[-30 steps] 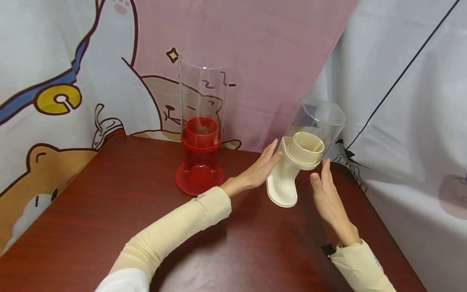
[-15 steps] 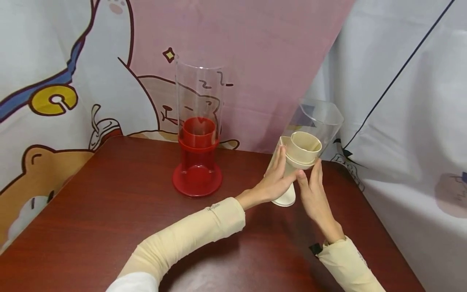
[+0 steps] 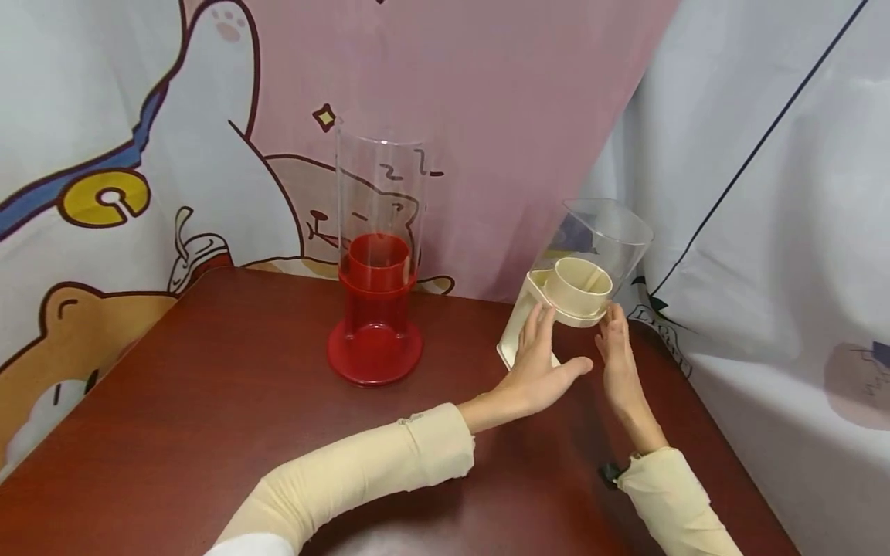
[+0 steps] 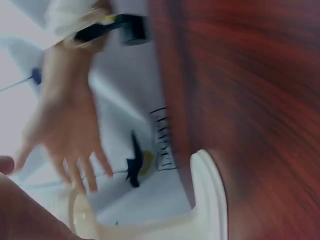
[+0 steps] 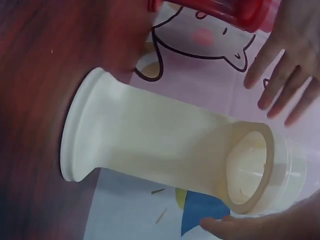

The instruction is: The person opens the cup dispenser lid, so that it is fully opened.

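A cream stand (image 3: 518,320) with a round collar and a clear upright container (image 3: 619,224) on top stands at the right back of the table. My left hand (image 3: 538,378) is in front of its column, fingers straight and thumb spread to the right. To the right of the collar is my right hand (image 3: 622,378), straight fingertips right at its edge. In the right wrist view the stand's column (image 5: 160,135) and hollow ring show whole, with the left hand (image 5: 295,55) apart from it. The left wrist view shows the stand's foot (image 4: 210,195) on the tabletop.
Left of the stand, a red stand (image 3: 375,355) with a clear cylinder (image 3: 381,181) on it stands upright on the dark red-brown table (image 3: 243,401). A printed cartoon cloth (image 3: 501,116) hangs behind, and a white cloth (image 3: 765,232) borders the right side.
Both hands closed in on the cream stand, thumbs near each other below the collar, then parted again. The stand has turned, its foot now farther back and left.
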{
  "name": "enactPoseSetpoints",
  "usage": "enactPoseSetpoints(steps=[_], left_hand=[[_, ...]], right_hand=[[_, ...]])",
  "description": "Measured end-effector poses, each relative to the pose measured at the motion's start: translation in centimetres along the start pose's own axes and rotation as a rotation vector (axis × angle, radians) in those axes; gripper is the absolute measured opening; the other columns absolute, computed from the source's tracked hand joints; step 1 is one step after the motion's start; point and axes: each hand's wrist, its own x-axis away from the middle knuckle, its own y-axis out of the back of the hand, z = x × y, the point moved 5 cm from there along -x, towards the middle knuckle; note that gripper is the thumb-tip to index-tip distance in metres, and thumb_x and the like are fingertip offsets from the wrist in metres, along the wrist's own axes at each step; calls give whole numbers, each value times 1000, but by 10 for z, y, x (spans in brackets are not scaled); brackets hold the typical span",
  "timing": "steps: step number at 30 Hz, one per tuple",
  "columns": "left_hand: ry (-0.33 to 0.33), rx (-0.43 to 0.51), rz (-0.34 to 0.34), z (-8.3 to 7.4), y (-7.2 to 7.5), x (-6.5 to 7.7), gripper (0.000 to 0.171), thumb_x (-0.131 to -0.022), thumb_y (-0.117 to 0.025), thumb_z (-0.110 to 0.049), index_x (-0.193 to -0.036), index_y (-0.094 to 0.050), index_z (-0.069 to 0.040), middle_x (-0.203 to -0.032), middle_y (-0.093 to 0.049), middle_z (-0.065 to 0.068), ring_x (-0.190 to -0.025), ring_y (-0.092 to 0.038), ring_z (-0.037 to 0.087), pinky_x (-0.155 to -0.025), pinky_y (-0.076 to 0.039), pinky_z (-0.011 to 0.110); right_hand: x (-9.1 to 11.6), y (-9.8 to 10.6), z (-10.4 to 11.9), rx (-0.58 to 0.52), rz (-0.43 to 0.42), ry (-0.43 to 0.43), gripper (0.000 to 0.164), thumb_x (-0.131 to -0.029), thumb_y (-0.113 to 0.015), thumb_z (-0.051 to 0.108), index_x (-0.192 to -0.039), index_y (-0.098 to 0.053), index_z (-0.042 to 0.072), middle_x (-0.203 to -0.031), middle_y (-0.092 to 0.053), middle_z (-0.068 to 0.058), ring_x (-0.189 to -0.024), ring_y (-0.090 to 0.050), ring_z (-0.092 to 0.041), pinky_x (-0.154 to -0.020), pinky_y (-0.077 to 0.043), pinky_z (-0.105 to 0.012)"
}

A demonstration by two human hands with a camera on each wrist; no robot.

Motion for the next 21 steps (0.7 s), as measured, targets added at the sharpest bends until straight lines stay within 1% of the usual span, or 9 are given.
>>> enactPoseSetpoints(steps=[2, 5, 6, 8, 11, 14, 16, 18, 21], left_hand=[[11, 78, -67, 3, 14, -4, 90, -90, -64, -35, -161, -12, -14, -168, -5, -1, -154, -12, 19, -124, -21, 45], [21, 130, -162, 12, 36, -23, 86, -93, -59, -39, -161, -13, -14, -167, -11, 1, -153, -18, 20, -123, -22, 42], [26, 131, -179, 16, 41, -30, 84, -94, -57, -41, -161, -14, -14, -167, -13, 1, -153, -20, 20, -124, -22, 41], [41, 123, -182, 25, 48, -42, 82, -96, -51, -48, -161, -14, -13, -167, -14, 3, -153, -19, 20, -124, -19, 39], [51, 114, -137, 37, 45, -53, 80, -98, -42, -56, -161, -15, -14, -167, -16, 3, -154, -18, 19, -125, -18, 38], [17, 113, -101, 44, 37, -56, 78, -98, -38, -59, -161, -18, -16, -166, -20, 3, -153, -20, 18, -124, -19, 38], [-12, 124, -90, 46, 31, -56, 75, -99, -39, -56, -160, -19, -17, -166, -23, 3, -152, -22, 18, -124, -20, 38], [-37, 134, -83, 46, 27, -54, 75, -98, -44, -51, -160, -19, -17, -165, -23, 2, -152, -22, 17, -124, -20, 38], [-65, 133, -65, 44, 25, -49, 82, -94, -52, -40, -161, -13, -16, -166, -19, 2, -153, -18, 18, -124, -19, 40]], right_hand=[[7, -1, -2, 1, -37, -17, 75, -105, -21, 53, -160, 8, 11, -168, 2, -12, -156, 1, -28, -124, 1, -52], [15, -8, 1, 65, -110, -11, 70, -106, -25, 46, -161, 7, 15, -168, 0, -8, -156, 0, -22, -125, 0, -45], [17, -12, 2, 88, -127, -5, 69, -107, -26, 43, -161, 6, 15, -168, 0, -8, -155, 0, -21, -125, -1, -44], [20, -21, 4, 116, -149, 0, 68, -107, -28, 40, -161, 4, 15, -168, 1, -6, -155, 1, -19, -125, -1, -43], [23, -32, 5, 149, -167, -4, 67, -107, -29, 38, -161, 3, 15, -168, 3, -3, -154, 3, -16, -125, 0, -43], [21, -37, 6, 120, -174, -10, 65, -107, -25, 39, -161, 3, 14, -168, 4, 0, -154, 4, -14, -125, 1, -41], [21, -36, 6, 102, -172, -20, 65, -108, -22, 40, -161, 3, 13, -168, 5, 0, -154, 5, -14, -125, 3, -41], [20, -34, 6, 89, -168, -13, 64, -108, -21, 40, -161, 4, 13, -168, 6, -1, -154, 6, -15, -124, 4, -42], [15, -31, 5, 110, -162, 1, 65, -108, -22, 40, -161, 3, 14, -168, 5, -2, -154, 5, -16, -124, 2, -45]])
